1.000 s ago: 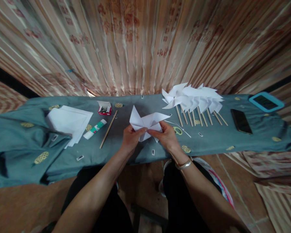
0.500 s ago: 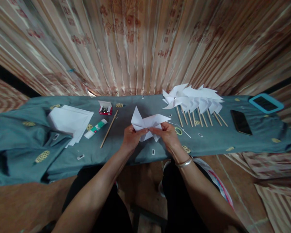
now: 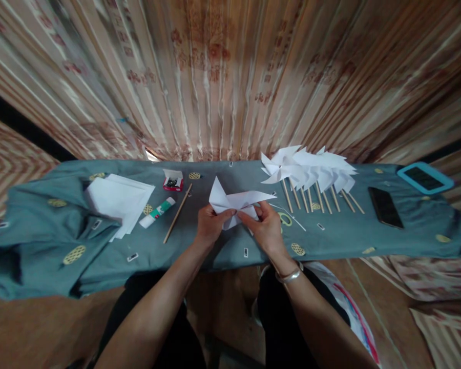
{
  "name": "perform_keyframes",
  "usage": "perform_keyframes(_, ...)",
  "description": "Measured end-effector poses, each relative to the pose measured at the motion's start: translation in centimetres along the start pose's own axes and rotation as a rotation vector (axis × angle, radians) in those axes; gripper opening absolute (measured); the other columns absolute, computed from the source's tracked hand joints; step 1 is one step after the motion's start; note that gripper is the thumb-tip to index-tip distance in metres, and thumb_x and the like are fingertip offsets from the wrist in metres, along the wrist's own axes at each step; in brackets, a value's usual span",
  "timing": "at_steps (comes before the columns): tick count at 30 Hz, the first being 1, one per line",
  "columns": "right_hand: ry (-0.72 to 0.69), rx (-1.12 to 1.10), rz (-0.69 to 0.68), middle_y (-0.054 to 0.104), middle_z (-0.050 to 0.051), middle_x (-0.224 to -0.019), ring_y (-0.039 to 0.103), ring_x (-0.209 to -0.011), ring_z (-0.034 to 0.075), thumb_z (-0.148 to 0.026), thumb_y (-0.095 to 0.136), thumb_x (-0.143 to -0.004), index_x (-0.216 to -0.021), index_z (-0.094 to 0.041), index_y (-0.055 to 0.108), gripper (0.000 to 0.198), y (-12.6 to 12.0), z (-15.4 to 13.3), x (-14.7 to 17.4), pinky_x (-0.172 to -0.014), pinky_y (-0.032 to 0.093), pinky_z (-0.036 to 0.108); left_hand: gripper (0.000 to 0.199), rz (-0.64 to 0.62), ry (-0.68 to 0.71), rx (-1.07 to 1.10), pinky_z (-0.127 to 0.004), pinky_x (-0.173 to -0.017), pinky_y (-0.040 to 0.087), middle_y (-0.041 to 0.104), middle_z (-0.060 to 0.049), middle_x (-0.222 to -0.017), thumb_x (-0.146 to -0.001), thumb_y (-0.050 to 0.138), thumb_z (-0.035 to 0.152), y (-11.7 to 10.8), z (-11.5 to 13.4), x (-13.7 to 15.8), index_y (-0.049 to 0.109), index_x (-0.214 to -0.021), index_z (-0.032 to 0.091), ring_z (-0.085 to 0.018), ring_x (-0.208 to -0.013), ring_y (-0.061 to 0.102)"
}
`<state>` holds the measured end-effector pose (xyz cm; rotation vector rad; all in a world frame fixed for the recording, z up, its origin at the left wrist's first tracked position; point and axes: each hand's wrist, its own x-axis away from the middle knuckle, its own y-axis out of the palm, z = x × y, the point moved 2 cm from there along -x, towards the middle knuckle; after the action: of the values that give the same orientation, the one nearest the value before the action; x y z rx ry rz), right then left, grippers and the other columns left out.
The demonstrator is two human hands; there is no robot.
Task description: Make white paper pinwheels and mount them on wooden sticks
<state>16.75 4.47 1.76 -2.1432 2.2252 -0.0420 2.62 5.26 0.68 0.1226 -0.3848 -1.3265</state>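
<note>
A white paper pinwheel [image 3: 238, 200] without a stick is held up over the middle of the cloth-covered table. My left hand [image 3: 210, 224] grips its left side, thumb toward the centre. On the other side my right hand [image 3: 267, 225] pinches it, the thumb also close to the middle; the fingers behind the paper are hidden. Left of my hands lies a bare wooden stick [image 3: 177, 212]. Beyond it stand an opened small red box [image 3: 172, 181] with dark bits inside and a white-and-green glue stick [image 3: 157, 212]. Partly behind my right hand are scissors with yellow-green handles [image 3: 286, 219].
A row of overlapping white pinwheels on sticks [image 3: 311, 171] lies at the back right. Farther right are a black phone [image 3: 385, 206] and a blue-framed tablet [image 3: 425, 177]. White paper sheets [image 3: 119, 200] lie on the left of the green tablecloth [image 3: 215, 261]. A curtain [image 3: 223, 92] hangs behind.
The whole view has shifted, so the table sits slightly lower. My right hand has turned and moved a little on the pinwheel's right side; both hands still hold it.
</note>
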Motion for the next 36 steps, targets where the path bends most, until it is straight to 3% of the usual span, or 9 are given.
perform_keyframes(4, 0.012, 0.011, -0.011, 0.076, 0.002, -0.083, 0.071, -0.074, 0.021, -0.04, 0.078, -0.067, -0.097, -0.022, 0.064, 0.037, 0.2, 0.0, -0.1, -0.068, 0.057, 0.034, 0.024, 0.003, -0.02, 0.001, -0.026, -0.058, 0.048, 0.071, 0.0, -0.061, -0.044, 0.085, 0.026, -0.2, 0.1, -0.3, 0.073, -0.063, 0.015, -0.013, -0.055, 0.06)
perform_keyframes(13, 0.17, -0.207, -0.033, 0.075, 0.0, -0.078, 0.067, -0.068, 0.021, -0.044, 0.087, -0.053, -0.088, -0.023, 0.067, 0.045, 1.0, -0.8, -0.2, -0.069, 0.057, 0.036, 0.02, -0.019, -0.037, 0.006, -0.027, -0.06, 0.049, 0.071, -0.001, -0.062, -0.048, 0.082, 0.024, -0.6, 0.5, 0.2, 0.074, -0.064, 0.015, -0.015, -0.057, 0.061)
perform_keyframes(27, 0.134, -0.088, 0.02, 0.073, 0.0, -0.07, 0.064, -0.062, 0.018, -0.038, 0.083, -0.057, -0.067, -0.021, 0.07, 0.024, 0.7, -0.2, 0.3, -0.061, 0.055, 0.031, 0.02, -0.03, -0.051, -0.02, -0.028, -0.059, 0.05, 0.072, -0.002, -0.063, -0.047, 0.083, 0.023, -1.1, 0.3, 0.5, 0.075, -0.064, 0.014, -0.016, -0.057, 0.061)
perform_keyframes(36, 0.213, -0.176, -0.053, 0.074, -0.002, -0.068, 0.065, -0.06, 0.019, -0.036, 0.086, -0.053, -0.073, -0.023, 0.073, 0.027, 0.6, -0.7, 0.5, -0.062, 0.055, 0.033, 0.026, -0.068, -0.13, 0.011, -0.028, -0.063, 0.05, 0.074, -0.004, -0.067, -0.047, 0.087, 0.027, -1.3, 0.3, 1.3, 0.077, -0.068, 0.014, -0.016, -0.06, 0.063)
